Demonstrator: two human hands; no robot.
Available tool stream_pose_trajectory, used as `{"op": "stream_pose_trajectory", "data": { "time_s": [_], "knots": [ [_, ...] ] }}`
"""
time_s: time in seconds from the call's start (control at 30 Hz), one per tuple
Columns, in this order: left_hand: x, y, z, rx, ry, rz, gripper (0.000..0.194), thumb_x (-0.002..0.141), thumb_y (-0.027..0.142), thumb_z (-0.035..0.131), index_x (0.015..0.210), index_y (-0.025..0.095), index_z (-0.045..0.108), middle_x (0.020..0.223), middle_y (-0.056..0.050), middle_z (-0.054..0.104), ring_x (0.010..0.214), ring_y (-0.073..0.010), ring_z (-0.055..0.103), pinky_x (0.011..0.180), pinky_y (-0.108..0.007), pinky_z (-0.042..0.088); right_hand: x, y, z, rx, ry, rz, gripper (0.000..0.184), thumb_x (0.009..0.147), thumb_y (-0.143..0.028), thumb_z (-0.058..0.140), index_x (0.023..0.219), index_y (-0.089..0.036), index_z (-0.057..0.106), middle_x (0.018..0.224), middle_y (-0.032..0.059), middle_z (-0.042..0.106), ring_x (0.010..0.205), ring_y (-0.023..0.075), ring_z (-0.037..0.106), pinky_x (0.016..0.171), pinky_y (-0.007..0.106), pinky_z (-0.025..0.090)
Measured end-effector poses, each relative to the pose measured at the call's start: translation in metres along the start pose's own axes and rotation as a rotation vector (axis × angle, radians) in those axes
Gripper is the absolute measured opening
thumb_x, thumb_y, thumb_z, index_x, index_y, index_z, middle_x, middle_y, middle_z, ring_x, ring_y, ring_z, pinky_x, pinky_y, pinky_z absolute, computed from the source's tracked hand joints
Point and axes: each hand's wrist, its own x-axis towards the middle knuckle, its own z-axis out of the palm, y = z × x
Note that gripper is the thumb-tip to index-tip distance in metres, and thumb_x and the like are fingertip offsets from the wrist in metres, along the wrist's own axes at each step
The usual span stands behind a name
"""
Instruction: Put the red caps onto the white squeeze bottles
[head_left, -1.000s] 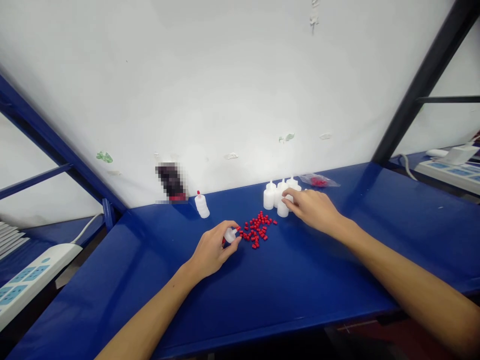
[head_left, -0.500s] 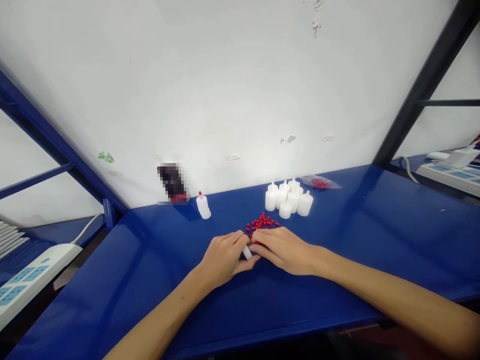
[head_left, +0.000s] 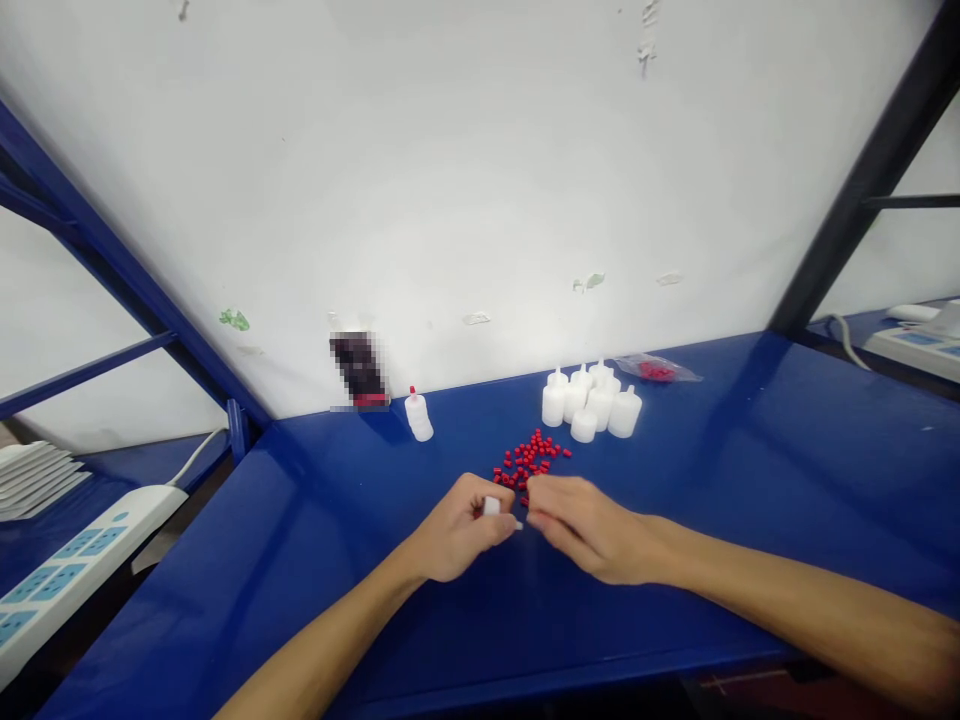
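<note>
My left hand is closed around a small white bottle, whose nozzle points right. Right beside it, my right hand has its fingertips pinched together at the nozzle tip; what they pinch is too small to see. Just beyond both hands lies a loose pile of small red caps on the blue table. Farther back stands a cluster of several uncapped white bottles. A single white bottle with a red cap stands alone at the back left.
A clear bag of red caps lies by the white wall behind the bottle cluster. A dark blurred object leans on the wall. White power strips sit on the shelf at left, another power strip at far right. Black frame post rises right.
My right hand left the bottle cluster and came to my left hand. Both hands then drew slightly nearer to me, now working at the held bottle's nozzle.
</note>
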Motion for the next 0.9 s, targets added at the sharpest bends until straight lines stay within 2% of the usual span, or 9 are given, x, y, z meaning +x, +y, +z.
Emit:
{"op": "stream_pose_trajectory", "data": {
  "time_s": [0.1, 0.2, 0.27, 0.37, 0.5, 0.6, 0.73, 0.9],
  "knots": [
    [-0.005, -0.007, -0.012, 0.048, 0.165, 0.018, 0.043, 0.087, 0.041, 0.051, 0.054, 0.017, 0.040, 0.050, 0.003, 0.040, 0.048, -0.0085, 0.032, 0.050, -0.025, 0.023, -0.003, 0.008, -0.011, -0.140, 0.081, -0.004, 0.030, 0.104, -0.025, 0.030, 0.082, -0.019, 0.050, 0.074, 0.0027, 0.052, 0.067, 0.0151, 0.044, 0.064, 0.028, 0.039],
    [-0.007, -0.012, -0.017, 0.102, 0.275, 0.022, 0.044, 0.092, 0.046, 0.044, 0.059, 0.018, 0.043, 0.052, 0.003, 0.042, 0.049, -0.0091, 0.033, 0.050, -0.025, 0.024, -0.003, 0.018, -0.018, -0.282, 0.021, 0.001, 0.029, 0.104, -0.025, 0.033, 0.099, -0.016, 0.060, 0.088, 0.0072, 0.059, 0.077, 0.0173, 0.052, 0.072, 0.030, 0.044],
    [-0.005, -0.013, -0.015, 0.164, 0.250, 0.024, 0.041, 0.095, 0.046, 0.039, 0.067, 0.018, 0.046, 0.054, 0.004, 0.043, 0.050, -0.0098, 0.035, 0.052, -0.024, 0.026, -0.003, 0.022, -0.019, -0.312, -0.020, 0.029, 0.029, 0.103, -0.023, 0.035, 0.107, -0.016, 0.062, 0.094, 0.0088, 0.060, 0.082, 0.0184, 0.055, 0.074, 0.031, 0.046],
    [-0.002, -0.014, -0.010, 0.441, 0.186, 0.039, 0.029, 0.096, 0.039, 0.041, 0.077, 0.018, 0.048, 0.061, 0.004, 0.044, 0.054, -0.0103, 0.037, 0.056, -0.024, 0.028, -0.004, 0.028, -0.016, -0.299, -0.058, 0.058, 0.028, 0.101, -0.020, 0.037, 0.108, -0.017, 0.064, 0.094, 0.0089, 0.060, 0.083, 0.0192, 0.057, 0.074, 0.032, 0.048],
    [0.000, -0.015, -0.008, 0.757, 0.194, 0.015, 0.019, 0.094, 0.031, 0.047, 0.080, 0.019, 0.048, 0.064, 0.005, 0.044, 0.056, -0.0104, 0.037, 0.058, -0.024, 0.028, -0.005, 0.030, -0.016, -0.257, -0.007, 0.144, 0.027, 0.101, -0.022, 0.038, 0.111, -0.017, 0.062, 0.099, 0.0093, 0.063, 0.086, 0.0198, 0.060, 0.077, 0.033, 0.049],
    [0.000, -0.015, -0.007, 0.818, 0.203, -0.004, 0.014, 0.092, 0.034, 0.054, 0.090, 0.020, 0.054, 0.062, 0.007, 0.044, 0.054, -0.0102, 0.038, 0.057, -0.023, 0.028, -0.003, 0.024, -0.014, -0.200, 0.017, 0.218, 0.025, 0.102, -0.028, 0.040, 0.110, -0.019, 0.062, 0.099, 0.0078, 0.066, 0.088, 0.0201, 0.060, 0.081, 0.035, 0.046],
    [-0.001, -0.012, -0.002, 0.825, 0.150, 0.040, 0.023, 0.090, 0.041, 0.060, 0.102, 0.022, 0.058, 0.063, 0.007, 0.047, 0.053, -0.0099, 0.038, 0.056, -0.022, 0.029, 0.003, 0.012, -0.006, -0.122, -0.066, 0.299, 0.027, 0.102, -0.038, 0.041, 0.102, -0.022, 0.063, 0.080, 0.0013, 0.067, 0.076, 0.0178, 0.055, 0.079, 0.034, 0.042],
    [0.000, -0.008, 0.003, 0.804, 0.109, 0.064, 0.023, 0.092, 0.043, 0.058, 0.100, 0.022, 0.059, 0.064, 0.007, 0.049, 0.053, -0.0098, 0.038, 0.055, -0.022, 0.029, 0.003, 0.010, -0.001, 0.024, -0.078, 0.263, 0.028, 0.104, -0.036, 0.038, 0.093, -0.020, 0.059, 0.078, 0.0003, 0.063, 0.069, 0.0139, 0.053, 0.068, 0.027, 0.040]
  ]
}}
